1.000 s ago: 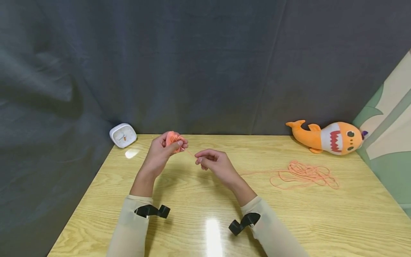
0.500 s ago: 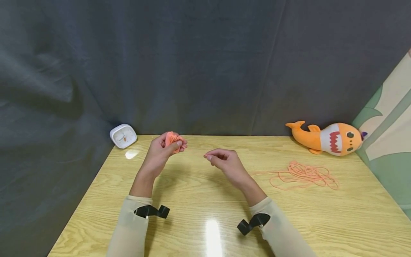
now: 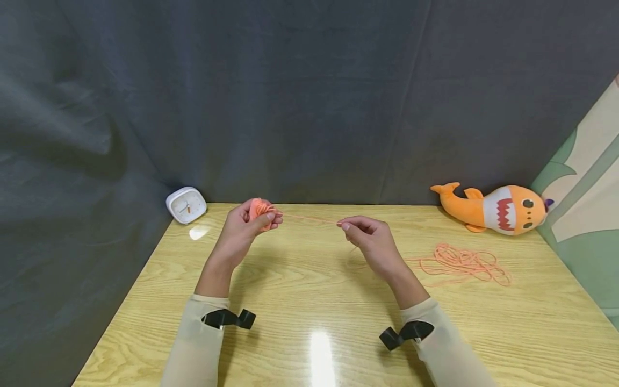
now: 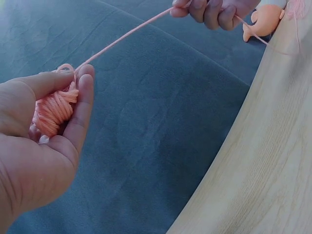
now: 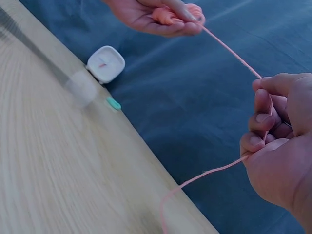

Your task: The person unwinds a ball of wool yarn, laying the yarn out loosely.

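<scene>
A small wound bundle of coral yarn [image 4: 52, 111] is gripped in my left hand [image 3: 240, 228], thumb on one side and fingers on the other. From it a single yarn strand [image 5: 233, 52] runs taut to my right hand [image 3: 374, 244], where thumb and index finger pinch it. In the right wrist view, the strand passes on through the curled lower fingers and hangs slack toward the table. Both hands are raised over the table, well apart. The loose tangle of the same yarn [image 3: 456, 262] lies on the right of the table.
A white clock [image 3: 186, 205] stands at the table's back left corner. An orange plush shark [image 3: 498, 208] lies at the back right. Dark cloth [image 3: 300, 102] hangs behind the wooden table [image 3: 290, 301]. A small green object [image 5: 113, 103] shows near the clock.
My right hand has moved steadily to the right, drawing the strand between the hands longer and straight. The left hand and its bundle have stayed in place.
</scene>
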Available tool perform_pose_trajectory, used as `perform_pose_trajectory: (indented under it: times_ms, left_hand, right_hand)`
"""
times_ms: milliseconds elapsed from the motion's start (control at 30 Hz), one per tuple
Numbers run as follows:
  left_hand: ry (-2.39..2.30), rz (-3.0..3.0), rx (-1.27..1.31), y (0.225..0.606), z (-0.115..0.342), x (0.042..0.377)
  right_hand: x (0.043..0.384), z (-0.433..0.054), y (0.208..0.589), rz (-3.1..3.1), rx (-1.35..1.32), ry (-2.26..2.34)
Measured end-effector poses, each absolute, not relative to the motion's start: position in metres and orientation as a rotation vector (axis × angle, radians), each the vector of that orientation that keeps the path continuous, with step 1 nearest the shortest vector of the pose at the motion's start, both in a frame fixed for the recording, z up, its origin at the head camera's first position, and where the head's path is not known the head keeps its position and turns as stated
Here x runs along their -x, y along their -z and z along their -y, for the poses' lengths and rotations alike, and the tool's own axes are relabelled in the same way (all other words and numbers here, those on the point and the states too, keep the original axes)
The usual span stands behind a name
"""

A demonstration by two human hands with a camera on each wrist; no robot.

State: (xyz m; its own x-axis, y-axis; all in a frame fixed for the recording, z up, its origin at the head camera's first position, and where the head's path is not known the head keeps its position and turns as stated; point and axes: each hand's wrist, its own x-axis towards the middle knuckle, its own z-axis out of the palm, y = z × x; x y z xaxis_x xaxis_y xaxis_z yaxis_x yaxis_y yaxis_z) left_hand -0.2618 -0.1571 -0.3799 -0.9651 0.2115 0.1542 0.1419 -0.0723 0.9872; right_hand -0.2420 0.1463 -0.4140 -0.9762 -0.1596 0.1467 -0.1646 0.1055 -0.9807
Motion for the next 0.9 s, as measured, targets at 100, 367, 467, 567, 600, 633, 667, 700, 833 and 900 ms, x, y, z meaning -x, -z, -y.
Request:
perform_pose_trajectory:
  times_ms: [100, 367, 467, 567, 600, 633, 667, 700, 833, 900]
  left_hand:
    - [-2.232, -2.095, -0.406, 0.38, 0.157, 0.262]
    - [-2.224, -2.103, -0.413, 0.38, 0.157, 0.261]
    - [-2.225, -2.111, -0.403, 0.38, 0.157, 0.261]
    - [-2.222, -2.116, -0.401, 0.38, 0.157, 0.261]
    - [-2.224, -2.114, -0.398, 0.38, 0.157, 0.261]
    - [-2.225, -2.113, -0.399, 0.38, 0.157, 0.261]
    - [-2.226, -2.113, -0.398, 0.381, 0.157, 0.261]
    - [-2.224, -2.116, -0.399, 0.38, 0.157, 0.261]
    - [-2.218, -2.133, -0.387, 0.381, 0.158, 0.262]
    - [-2.213, -2.142, -0.382, 0.381, 0.158, 0.262]
  right_hand:
    - [0.241, -0.153, 0.412, 2.309, -0.324, -2.084]
    - [0.24, -0.164, 0.409, 2.24, -0.305, -2.129]
    - [0.241, -0.168, 0.41, 2.207, -0.304, -2.154]
    - [0.241, -0.173, 0.409, 2.201, -0.31, -2.141]
    - [0.241, -0.175, 0.408, 2.203, -0.312, -2.13]
    - [0.241, -0.177, 0.407, 2.209, -0.315, -2.119]
    - [0.24, -0.179, 0.407, 2.214, -0.312, -2.105]
    - [0.24, -0.181, 0.406, 2.214, -0.307, -2.096]
    - [0.239, -0.188, 0.403, 2.159, -0.305, -2.135]
    - [0.238, -0.192, 0.403, 2.115, -0.313, -2.168]
